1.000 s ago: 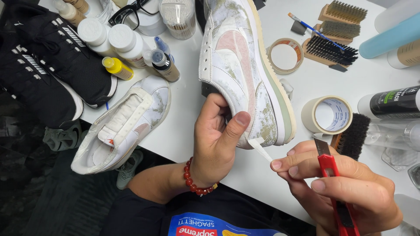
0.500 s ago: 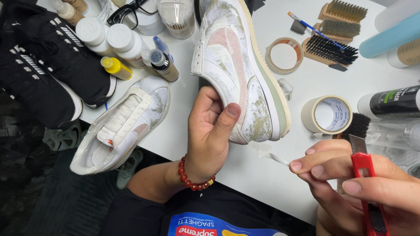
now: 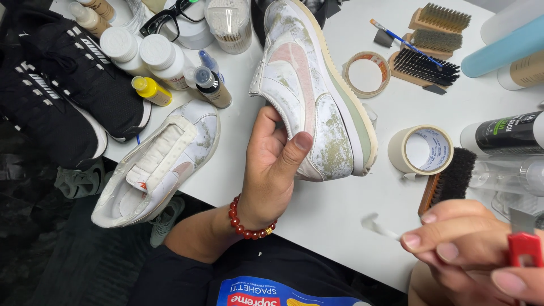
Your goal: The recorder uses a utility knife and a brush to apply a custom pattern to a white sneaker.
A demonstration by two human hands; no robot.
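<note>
Gripping the heel of the white sneaker (image 3: 317, 96), toe pointing far across the table (image 3: 334, 215), the left hand (image 3: 269, 170) holds it; the right hand (image 3: 481, 249), near-right and apart, pinches a tape strip (image 3: 377, 226) and red cutter (image 3: 524, 249).

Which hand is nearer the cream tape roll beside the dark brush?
Right. The right hand, pinching a thin white strip and a red cutter, sits just below the tape roll. The left hand grips the stained white sneaker, further to the roll's left.
</note>
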